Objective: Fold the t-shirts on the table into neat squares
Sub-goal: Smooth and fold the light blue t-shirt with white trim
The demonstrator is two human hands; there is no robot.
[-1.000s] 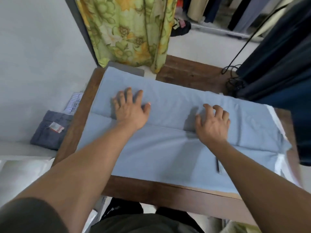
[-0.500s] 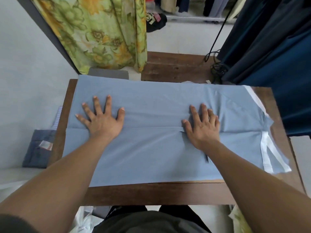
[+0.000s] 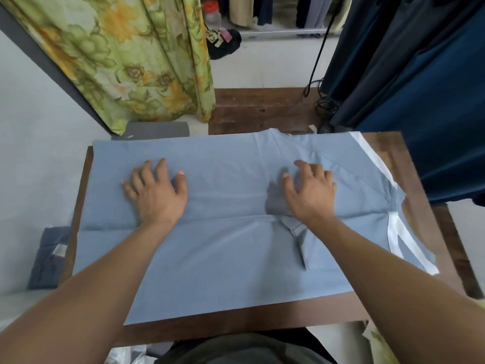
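Note:
A light blue t-shirt (image 3: 231, 256) with white trim at its right end lies spread lengthwise over the wooden table (image 3: 262, 327), its long sides folded in so a seam runs across the middle. My left hand (image 3: 154, 193) presses flat on the far half at the left. My right hand (image 3: 309, 193) rests on the cloth right of centre, fingers slightly bent, just beyond a small folded sleeve edge.
A green floral curtain (image 3: 136, 61) hangs behind the table on the left and dark blue garments (image 3: 420, 88) on the right. A dark folded cloth with a tag (image 3: 49, 258) lies left of the table. A black cable (image 3: 317, 74) drops near the far right corner.
Both hands have slid away from me across the shirt, past the middle seam. The right hand's fingers have bent a little. The camera has tilted.

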